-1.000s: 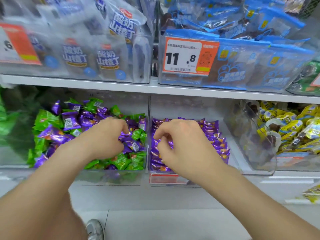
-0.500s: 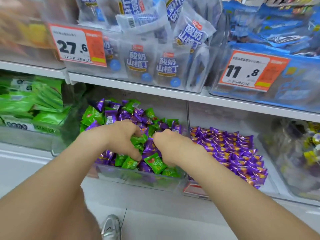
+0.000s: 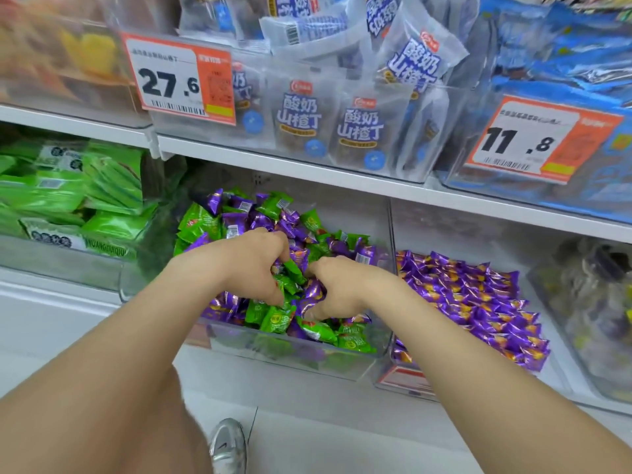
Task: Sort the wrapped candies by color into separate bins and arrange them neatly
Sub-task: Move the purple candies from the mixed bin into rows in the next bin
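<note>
Down on the lower shelf: clear plastic bin (image 3: 362,367), mixed pile of wrapped candies (image 3: 236,217).
Left hand (image 3: 246,271): curled round green candies (image 3: 293,272).
Right hand (image 3: 342,292): pinching purple candy (image 3: 314,291), beside left.
Right-side bin (image 3: 444,227): neat purple rows (image 3: 478,302).

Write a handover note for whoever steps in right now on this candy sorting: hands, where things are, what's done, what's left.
Left hand: in the mixed bin, gripping green candies.
Right hand: beside it in the same bin, fingers curled round purple candies.
Done: the purple bin to the right holds only purple, laid in neat rows.
Left: the mixed bin has both colours jumbled together; separate them, then tidy.
</note>
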`<state>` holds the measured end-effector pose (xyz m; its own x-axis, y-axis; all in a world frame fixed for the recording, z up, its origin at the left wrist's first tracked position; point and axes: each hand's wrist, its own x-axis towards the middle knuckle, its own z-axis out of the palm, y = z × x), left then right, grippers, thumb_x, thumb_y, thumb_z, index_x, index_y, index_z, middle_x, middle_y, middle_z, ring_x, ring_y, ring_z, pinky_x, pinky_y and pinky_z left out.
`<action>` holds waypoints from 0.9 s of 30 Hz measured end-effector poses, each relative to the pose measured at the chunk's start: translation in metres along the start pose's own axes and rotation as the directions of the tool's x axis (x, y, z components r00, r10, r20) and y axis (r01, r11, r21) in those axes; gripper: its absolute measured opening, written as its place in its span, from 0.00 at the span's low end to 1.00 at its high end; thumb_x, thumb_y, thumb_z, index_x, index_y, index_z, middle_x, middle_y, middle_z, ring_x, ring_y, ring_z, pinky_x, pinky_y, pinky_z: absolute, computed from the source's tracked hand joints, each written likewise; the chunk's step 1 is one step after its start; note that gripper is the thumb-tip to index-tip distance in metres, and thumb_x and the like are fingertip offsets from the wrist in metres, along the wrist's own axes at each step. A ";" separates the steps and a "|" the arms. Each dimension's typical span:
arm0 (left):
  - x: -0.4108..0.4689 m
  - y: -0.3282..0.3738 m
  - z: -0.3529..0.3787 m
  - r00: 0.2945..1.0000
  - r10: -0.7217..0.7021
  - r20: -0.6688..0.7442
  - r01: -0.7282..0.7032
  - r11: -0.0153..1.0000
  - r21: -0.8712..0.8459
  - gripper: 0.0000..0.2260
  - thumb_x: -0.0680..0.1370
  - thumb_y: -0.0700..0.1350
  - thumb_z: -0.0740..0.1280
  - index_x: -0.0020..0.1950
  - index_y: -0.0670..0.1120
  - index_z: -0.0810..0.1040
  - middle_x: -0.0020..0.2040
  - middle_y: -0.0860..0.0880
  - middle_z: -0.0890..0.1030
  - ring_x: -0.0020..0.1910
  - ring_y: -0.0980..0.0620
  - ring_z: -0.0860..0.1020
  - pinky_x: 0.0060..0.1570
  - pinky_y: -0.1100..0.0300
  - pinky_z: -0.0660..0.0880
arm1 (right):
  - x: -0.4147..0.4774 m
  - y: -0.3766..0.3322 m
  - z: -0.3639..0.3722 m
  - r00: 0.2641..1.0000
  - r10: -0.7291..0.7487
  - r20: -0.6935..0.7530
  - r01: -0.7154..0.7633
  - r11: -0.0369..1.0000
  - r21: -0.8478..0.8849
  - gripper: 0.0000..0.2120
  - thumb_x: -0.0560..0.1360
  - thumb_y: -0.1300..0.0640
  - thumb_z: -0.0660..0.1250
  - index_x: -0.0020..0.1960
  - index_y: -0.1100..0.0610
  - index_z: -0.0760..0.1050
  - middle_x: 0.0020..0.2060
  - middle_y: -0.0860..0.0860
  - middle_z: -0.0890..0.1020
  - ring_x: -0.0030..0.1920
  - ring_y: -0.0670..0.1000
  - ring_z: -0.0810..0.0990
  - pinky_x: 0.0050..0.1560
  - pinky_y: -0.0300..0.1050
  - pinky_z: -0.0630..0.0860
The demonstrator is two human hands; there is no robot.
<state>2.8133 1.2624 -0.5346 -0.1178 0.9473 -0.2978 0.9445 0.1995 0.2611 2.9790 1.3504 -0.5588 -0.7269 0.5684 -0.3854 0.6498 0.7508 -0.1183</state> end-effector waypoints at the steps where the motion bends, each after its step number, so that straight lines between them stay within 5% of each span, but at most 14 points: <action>1: -0.002 0.001 -0.001 1.000 0.011 -0.022 -0.011 1.000 -0.020 0.30 0.67 0.57 0.82 0.63 0.55 0.71 0.55 0.53 0.71 0.52 0.50 0.78 0.55 0.48 0.79 | -0.002 0.000 0.000 0.999 0.001 -0.033 0.000 0.999 0.036 0.30 0.73 0.43 0.77 0.67 0.57 0.74 0.55 0.54 0.79 0.59 0.57 0.77 0.52 0.49 0.77; 7: -0.013 0.006 0.002 0.989 0.078 -0.123 -0.100 0.977 -0.186 0.27 0.66 0.59 0.82 0.60 0.57 0.74 0.55 0.56 0.75 0.50 0.60 0.76 0.46 0.59 0.75 | -0.026 0.001 -0.012 0.968 -0.005 -0.251 0.043 0.988 0.146 0.26 0.71 0.49 0.80 0.65 0.51 0.75 0.54 0.52 0.77 0.58 0.53 0.70 0.49 0.47 0.70; 11: -0.021 0.015 -0.001 0.965 0.162 -0.204 -0.233 0.888 -0.397 0.25 0.73 0.64 0.76 0.67 0.60 0.76 0.61 0.60 0.80 0.59 0.60 0.79 0.60 0.56 0.78 | -0.045 0.007 -0.019 0.846 0.008 -0.533 0.156 0.953 0.261 0.24 0.69 0.50 0.80 0.61 0.46 0.75 0.47 0.44 0.78 0.52 0.51 0.76 0.50 0.47 0.73; 14: -0.024 0.026 0.000 0.956 0.239 -0.170 -0.289 0.668 -0.686 0.19 0.79 0.58 0.73 0.68 0.56 0.78 0.62 0.46 0.83 0.59 0.40 0.83 0.63 0.38 0.79 | -0.062 0.007 -0.019 0.779 0.022 -0.627 0.318 0.847 0.426 0.24 0.66 0.51 0.83 0.58 0.44 0.77 0.42 0.45 0.82 0.33 0.45 0.76 0.44 0.44 0.77; 18: -0.032 0.048 -0.002 0.972 0.198 -0.125 -0.188 0.342 -0.921 0.12 0.82 0.41 0.70 0.64 0.41 0.79 0.57 0.38 0.85 0.52 0.43 0.86 0.57 0.48 0.83 | -0.078 0.012 -0.020 0.745 0.123 -0.655 0.327 0.789 0.520 0.44 0.56 0.51 0.88 0.68 0.40 0.73 0.47 0.47 0.82 0.32 0.47 0.82 0.44 0.45 0.81; 22: -0.035 0.058 -0.004 0.998 0.024 -0.056 -0.061 0.279 -0.958 0.11 0.80 0.44 0.72 0.62 0.45 0.79 0.59 0.38 0.84 0.50 0.39 0.87 0.49 0.50 0.85 | -0.098 0.030 -0.022 0.767 0.132 -0.628 0.206 0.876 0.436 0.54 0.53 0.45 0.89 0.75 0.41 0.69 0.58 0.45 0.77 0.35 0.45 0.84 0.50 0.41 0.80; 24: -0.035 0.060 -0.002 1.000 -0.011 0.015 0.018 0.309 -0.951 0.11 0.80 0.46 0.72 0.60 0.45 0.79 0.57 0.40 0.85 0.48 0.39 0.87 0.47 0.49 0.86 | -0.110 0.035 -0.019 0.681 0.153 -0.716 0.273 0.855 0.442 0.44 0.55 0.45 0.88 0.68 0.45 0.77 0.55 0.44 0.79 0.33 0.46 0.84 0.46 0.43 0.81; 27: -0.037 0.073 0.002 0.981 0.135 0.139 0.114 0.176 -0.978 0.13 0.81 0.47 0.70 0.62 0.40 0.81 0.59 0.41 0.85 0.53 0.35 0.86 0.51 0.46 0.85 | -0.129 0.034 -0.014 0.391 0.213 -0.896 0.505 0.764 0.402 0.25 0.62 0.52 0.86 0.57 0.53 0.83 0.51 0.50 0.79 0.34 0.50 0.85 0.38 0.47 0.80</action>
<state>2.8873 1.2410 -0.5063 0.0549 0.9215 -0.3844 -0.1474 0.3882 0.9097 3.0913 1.3072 -0.5008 -0.3445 0.6832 0.6438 0.2186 0.7253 -0.6528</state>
